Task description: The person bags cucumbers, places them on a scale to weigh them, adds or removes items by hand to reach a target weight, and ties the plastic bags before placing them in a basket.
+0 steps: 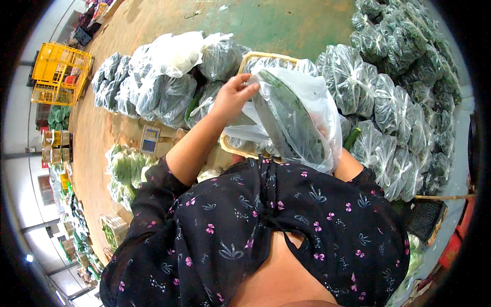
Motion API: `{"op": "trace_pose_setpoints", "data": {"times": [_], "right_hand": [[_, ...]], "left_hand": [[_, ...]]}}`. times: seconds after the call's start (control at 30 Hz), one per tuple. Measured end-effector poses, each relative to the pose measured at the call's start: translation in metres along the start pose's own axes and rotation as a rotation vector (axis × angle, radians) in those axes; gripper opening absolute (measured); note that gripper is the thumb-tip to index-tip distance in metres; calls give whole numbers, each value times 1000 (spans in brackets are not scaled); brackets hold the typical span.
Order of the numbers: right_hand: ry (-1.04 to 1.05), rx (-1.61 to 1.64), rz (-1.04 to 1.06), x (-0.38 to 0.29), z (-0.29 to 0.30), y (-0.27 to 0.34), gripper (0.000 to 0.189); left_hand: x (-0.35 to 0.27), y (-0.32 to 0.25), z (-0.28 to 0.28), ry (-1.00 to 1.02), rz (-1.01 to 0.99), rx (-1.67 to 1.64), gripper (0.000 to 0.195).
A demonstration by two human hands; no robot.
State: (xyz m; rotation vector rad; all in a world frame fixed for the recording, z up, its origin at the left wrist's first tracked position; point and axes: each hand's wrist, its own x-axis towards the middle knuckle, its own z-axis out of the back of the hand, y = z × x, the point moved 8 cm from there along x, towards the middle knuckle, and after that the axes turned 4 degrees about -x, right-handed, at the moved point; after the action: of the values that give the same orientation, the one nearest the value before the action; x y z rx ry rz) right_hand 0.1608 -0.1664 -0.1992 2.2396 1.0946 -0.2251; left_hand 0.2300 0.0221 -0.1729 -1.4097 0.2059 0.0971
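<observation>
Thumb and fingers of my left hand [241,89] pinch the upper left edge of a clear plastic bag [293,147]. Inside it lies a long dark green cucumber [289,96], tilted from upper left to lower right. My right hand [321,119] is at the bag's right side, blurred behind the milky plastic, so its grip is hidden. Only the right forearm shows clearly below the bag. Under the bag is a pale yellow plastic basket [226,147] with more bagged produce in it.
Knotted bags of dark green produce [153,90] are piled to the left, with more bags [347,78] stacked right. A loose cucumber [352,138] pokes out there. A scale with a display panel [150,139] and bagged pale green vegetables [124,169] sit lower left. A yellow cage cart [61,75] stands farther off.
</observation>
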Motion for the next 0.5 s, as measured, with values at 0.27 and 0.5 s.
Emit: {"op": "trace_pose_setpoints", "data": {"times": [0.27,0.5], "right_hand": [[238,65,94,14,-24,4,68],[226,16,117,31,-9,-9,82]], "left_hand": [[30,-49,15,-257,-163,201,18],[20,-74,14,-211,-209,172,10]]}}
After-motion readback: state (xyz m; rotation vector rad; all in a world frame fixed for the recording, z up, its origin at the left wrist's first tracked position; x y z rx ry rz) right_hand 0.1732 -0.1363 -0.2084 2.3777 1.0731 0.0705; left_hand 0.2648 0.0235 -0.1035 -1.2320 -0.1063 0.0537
